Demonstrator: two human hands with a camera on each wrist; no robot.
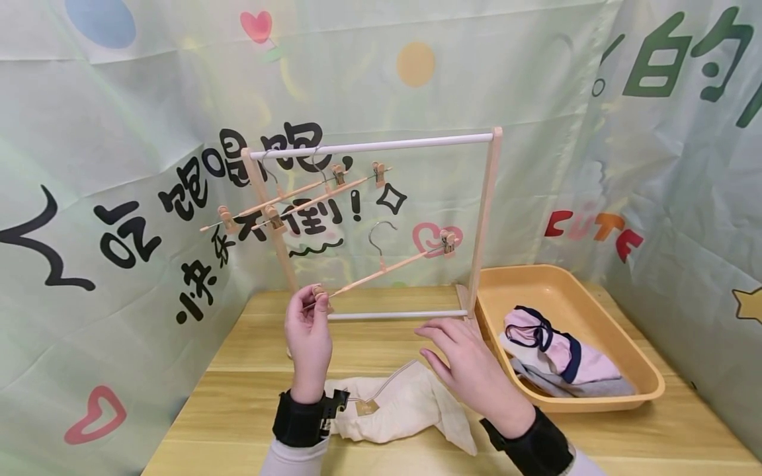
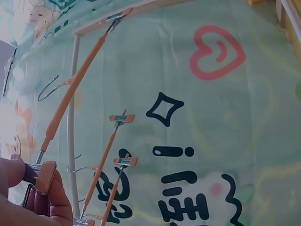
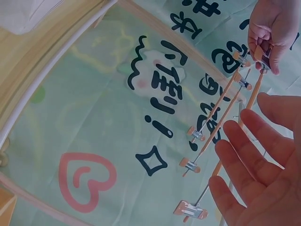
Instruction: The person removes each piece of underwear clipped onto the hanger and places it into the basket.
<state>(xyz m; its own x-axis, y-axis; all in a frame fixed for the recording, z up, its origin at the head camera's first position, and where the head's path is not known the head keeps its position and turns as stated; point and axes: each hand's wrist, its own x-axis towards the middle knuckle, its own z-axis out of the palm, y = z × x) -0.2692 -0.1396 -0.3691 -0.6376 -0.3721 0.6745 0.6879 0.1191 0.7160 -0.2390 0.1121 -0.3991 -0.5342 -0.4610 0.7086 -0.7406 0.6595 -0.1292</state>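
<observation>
My left hand pinches the clip at the left end of a wooden clip hanger. The hanger is held up in front of the rack, tilted with its right end higher, its metal hook pointing up. A second clip sits at its far end. My right hand is held to the right with fingers spread and nothing in them, below the hanger in the head view. Beneath the hands, a cream cloth garment with a brown patch lies on the table.
A small wooden rack with white rods stands behind. Two more clip hangers hang at the left of its top rod. An orange tray at the right holds a pink garment with dark trim and grey cloth. Printed fabric walls surround the table.
</observation>
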